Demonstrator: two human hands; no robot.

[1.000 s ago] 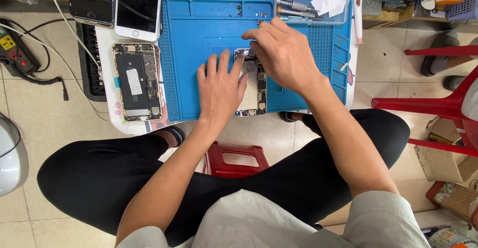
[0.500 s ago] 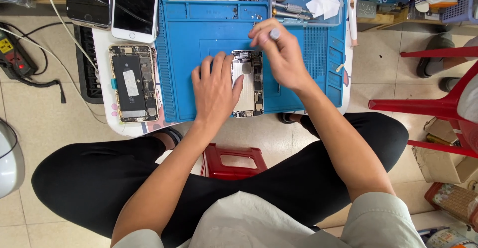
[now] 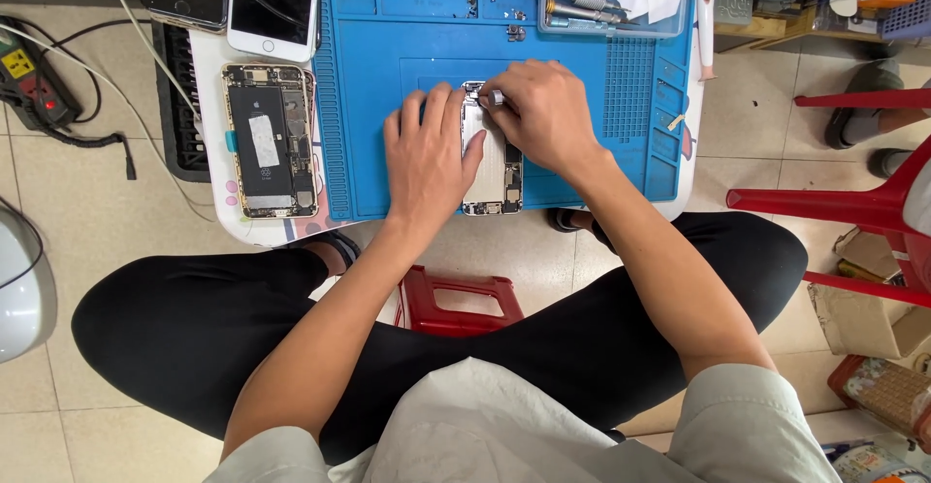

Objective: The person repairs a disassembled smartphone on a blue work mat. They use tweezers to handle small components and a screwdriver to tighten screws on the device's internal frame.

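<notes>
- Our left hand point(image 3: 427, 158) lies flat, fingers spread, on the opened phone point(image 3: 490, 158) lying on the blue mat point(image 3: 388, 76)
- Our right hand point(image 3: 543, 114) pinches a small metal tool point(image 3: 495, 97) at the phone's top; another opened phone point(image 3: 269, 139) lies well left
</notes>
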